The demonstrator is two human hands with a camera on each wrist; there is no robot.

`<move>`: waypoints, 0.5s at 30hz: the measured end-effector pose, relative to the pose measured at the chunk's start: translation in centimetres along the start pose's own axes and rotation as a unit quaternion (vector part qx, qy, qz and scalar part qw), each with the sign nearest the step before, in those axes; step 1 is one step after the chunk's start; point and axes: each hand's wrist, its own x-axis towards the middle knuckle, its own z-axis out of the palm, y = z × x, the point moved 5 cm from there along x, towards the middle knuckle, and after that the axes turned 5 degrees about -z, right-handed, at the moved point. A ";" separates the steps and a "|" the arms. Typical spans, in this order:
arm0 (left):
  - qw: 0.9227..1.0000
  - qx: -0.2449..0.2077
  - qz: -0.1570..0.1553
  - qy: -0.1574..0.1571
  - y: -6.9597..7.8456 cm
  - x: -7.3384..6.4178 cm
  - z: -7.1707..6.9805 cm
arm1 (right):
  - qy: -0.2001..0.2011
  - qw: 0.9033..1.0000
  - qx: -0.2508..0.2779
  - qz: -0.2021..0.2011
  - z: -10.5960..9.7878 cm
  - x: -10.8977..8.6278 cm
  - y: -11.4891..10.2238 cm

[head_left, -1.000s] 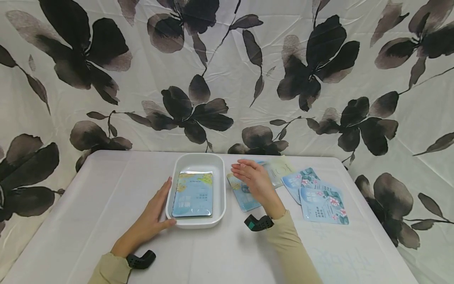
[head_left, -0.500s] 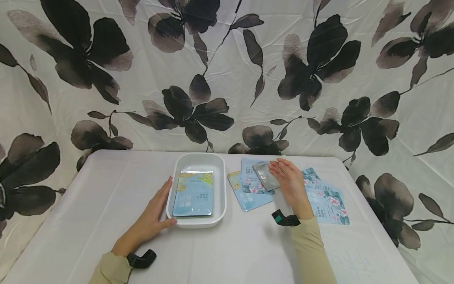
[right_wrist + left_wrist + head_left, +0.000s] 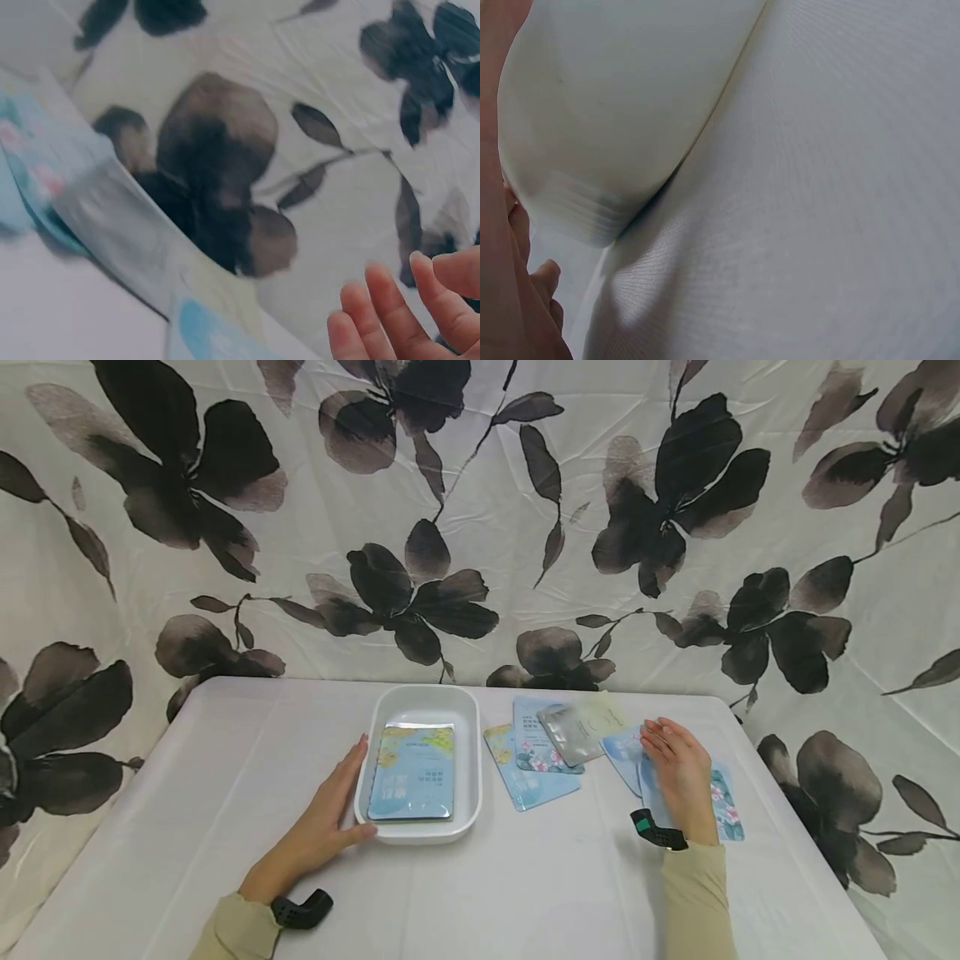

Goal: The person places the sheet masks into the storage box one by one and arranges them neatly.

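- Sachets in pale blue lay in an overlapping fan on the right of the white table, partly hidden from the head camera by the right hand.
- That hand's fingers were side by side and gently bent, the thumb close to them, pinching nothing visible; whether they touched the fan could not be told.
- The left hand rested against the white tray, fingers nearly straight along its side, thumb at the near corner.
- Inside lay a yellow-flowered tray sachet, flat.
- Between tray and fan, a silver and pale-green sachet overlapped a pink-flowered sachet, which covered part of a blue-and-yellow sachet.
- Good handling seemed to call for taking one packet by a free edge, since slick, overlapping films could drag their neighbours; light left-hand support would probably have kept the tray from sliding.
- Lines of printed characters showed on several fronts, too small to read; no brand could be made out.
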 end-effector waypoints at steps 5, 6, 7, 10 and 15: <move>1.000 0.002 -0.008 -0.001 0.0 -0.1 0.0 | 0.073 0.990 -0.120 0.024 -2.8 -0.2 -1.8; 1.000 0.002 -0.007 -0.001 0.0 -0.1 0.0 | 0.089 0.983 -0.157 0.018 -3.1 -0.2 -2.0; 1.000 0.002 -0.006 -0.001 0.0 -0.1 0.0 | 0.100 0.974 -0.203 0.013 -3.4 -0.2 -2.2; 1.000 -0.002 -0.001 -0.001 0.0 0.0 0.0 | 0.130 0.923 -0.363 0.001 -4.3 -0.4 -2.8; 1.000 -0.003 0.002 0.000 0.1 0.0 -0.1 | 0.111 0.818 -0.564 0.017 -5.4 -0.7 -3.6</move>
